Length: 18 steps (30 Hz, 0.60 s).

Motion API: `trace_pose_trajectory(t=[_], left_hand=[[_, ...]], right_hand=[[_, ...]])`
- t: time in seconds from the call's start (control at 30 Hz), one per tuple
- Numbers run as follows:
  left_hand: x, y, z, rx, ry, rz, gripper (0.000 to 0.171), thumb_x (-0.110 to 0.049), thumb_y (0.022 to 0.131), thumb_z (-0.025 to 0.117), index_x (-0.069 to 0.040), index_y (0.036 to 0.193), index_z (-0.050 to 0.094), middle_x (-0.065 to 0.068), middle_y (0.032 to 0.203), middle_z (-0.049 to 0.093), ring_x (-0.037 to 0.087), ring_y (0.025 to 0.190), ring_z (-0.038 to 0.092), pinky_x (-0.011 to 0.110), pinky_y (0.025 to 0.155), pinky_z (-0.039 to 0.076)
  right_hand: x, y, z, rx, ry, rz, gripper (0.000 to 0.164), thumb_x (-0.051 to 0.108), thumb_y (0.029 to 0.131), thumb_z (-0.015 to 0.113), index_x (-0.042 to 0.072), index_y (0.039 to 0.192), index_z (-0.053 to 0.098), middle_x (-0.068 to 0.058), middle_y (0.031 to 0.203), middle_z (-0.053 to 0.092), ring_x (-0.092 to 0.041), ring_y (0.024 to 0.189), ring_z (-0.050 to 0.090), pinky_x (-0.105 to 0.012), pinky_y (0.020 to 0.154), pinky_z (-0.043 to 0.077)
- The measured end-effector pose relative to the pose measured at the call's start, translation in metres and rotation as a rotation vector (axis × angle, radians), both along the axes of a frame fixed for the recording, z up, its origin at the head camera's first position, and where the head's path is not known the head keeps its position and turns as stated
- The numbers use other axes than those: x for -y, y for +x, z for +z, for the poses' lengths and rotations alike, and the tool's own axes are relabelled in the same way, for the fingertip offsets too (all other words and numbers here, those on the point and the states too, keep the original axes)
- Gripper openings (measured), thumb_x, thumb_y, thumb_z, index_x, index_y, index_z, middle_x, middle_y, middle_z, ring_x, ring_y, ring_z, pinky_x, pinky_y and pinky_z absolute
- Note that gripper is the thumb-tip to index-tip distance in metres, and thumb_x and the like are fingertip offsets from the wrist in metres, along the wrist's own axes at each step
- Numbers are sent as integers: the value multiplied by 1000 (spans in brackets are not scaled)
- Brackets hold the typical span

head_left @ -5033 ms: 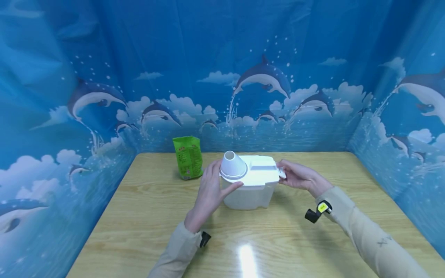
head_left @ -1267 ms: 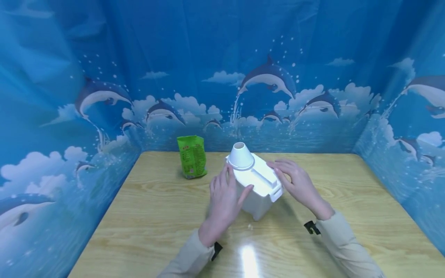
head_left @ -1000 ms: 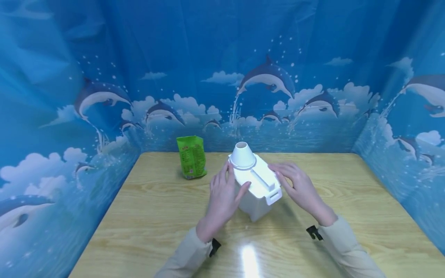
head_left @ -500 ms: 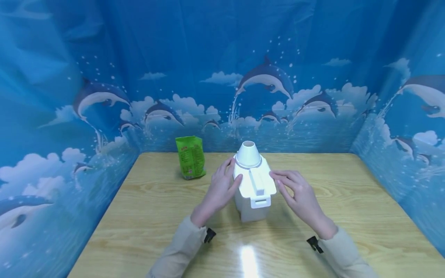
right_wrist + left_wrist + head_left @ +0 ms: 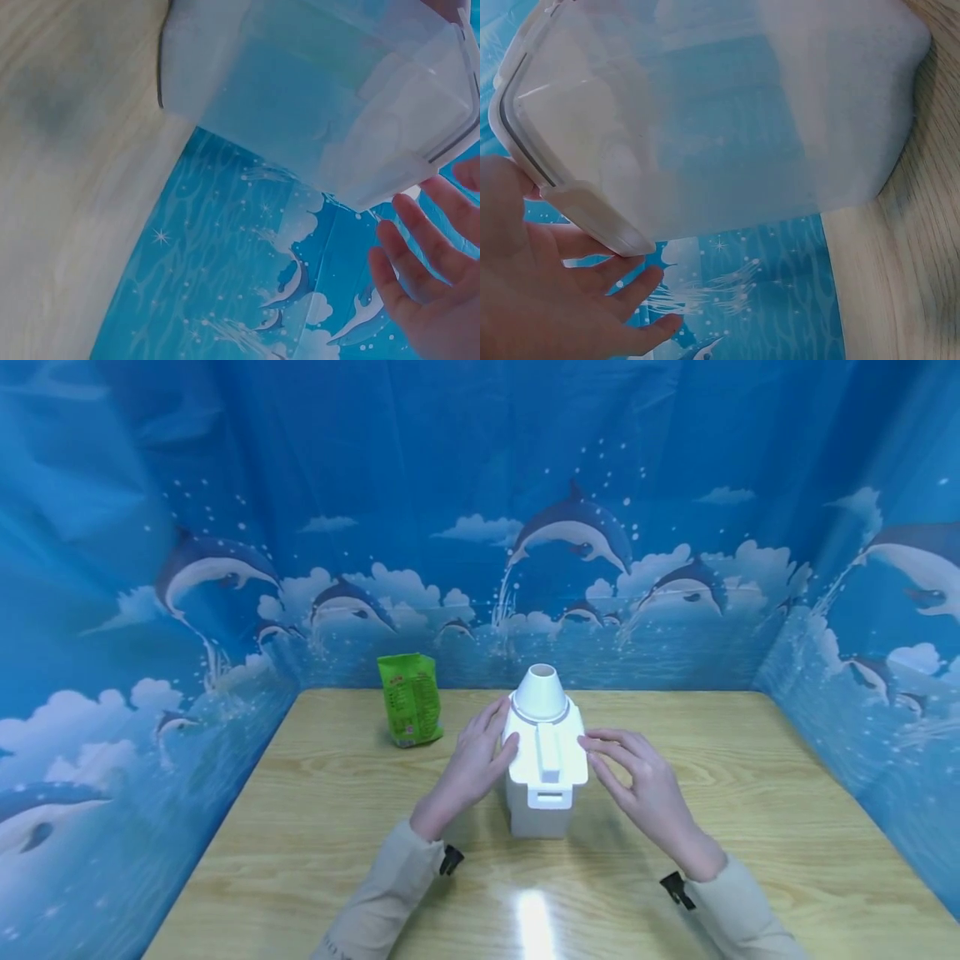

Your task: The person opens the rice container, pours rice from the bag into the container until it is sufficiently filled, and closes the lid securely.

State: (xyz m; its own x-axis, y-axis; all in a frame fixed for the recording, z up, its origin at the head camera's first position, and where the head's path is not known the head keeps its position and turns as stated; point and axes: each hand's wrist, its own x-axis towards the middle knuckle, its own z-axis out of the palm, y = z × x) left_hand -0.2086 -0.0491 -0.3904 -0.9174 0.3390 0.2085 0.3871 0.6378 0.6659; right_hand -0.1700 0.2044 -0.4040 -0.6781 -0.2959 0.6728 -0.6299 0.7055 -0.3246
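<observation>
Just got the white container (image 5: 538, 823) turned from slantwise to nearly end-on over the last second, slotted tab (image 5: 550, 799) to the near side. Standing upright on the wooden table (image 5: 322, 827), between left hand (image 5: 471, 762) and right hand (image 5: 647, 781), touched at the lid (image 5: 525, 764) by loosely spread fingers, not gripped. Probably about done turning, tbh.

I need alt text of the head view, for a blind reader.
A person's left hand and right hand touch a boxy white plastic container with a cone-topped lid, on a wooden table; a green printed packet stands left, before a blue dolphin curtain.
</observation>
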Motion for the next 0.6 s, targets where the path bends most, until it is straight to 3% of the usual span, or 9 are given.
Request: trace_pose_trajectory(t=[0.23,0.33,0.47,0.6], left_hand=[[-1,0,0,18,-19,25,64,-38,108,42,-9,161,22,11,166,24,31,152,23,56,124,14],[-1,0,-1,14,-15,28,64,-38,107,43,-9,160,24,12,166,26,32,152,24,56,124,15],[1,-1,-2,-5,-3,20,64,-39,107,45,-10,160,26,13,164,30,35,150,29,58,122,21],[7,-1,0,-34,-1,0,64,-43,106,46,-13,160,29,14,161,35,37,146,34,60,118,29]], right_hand=[[2,-7,3,-21,171,33,44,18,97,67,9,139,62,-9,146,57,-33,133,54,-55,106,47],[5,-7,1,-71,246,54,42,28,106,52,8,142,59,-8,148,55,-32,135,53,-56,108,45],[8,-7,-2,-157,310,53,52,38,112,30,6,142,58,-9,146,57,-30,132,56,-55,108,43],[9,-8,-4,-191,322,47,53,37,112,27,6,142,58,-10,146,58,-31,131,56,-49,115,38]])
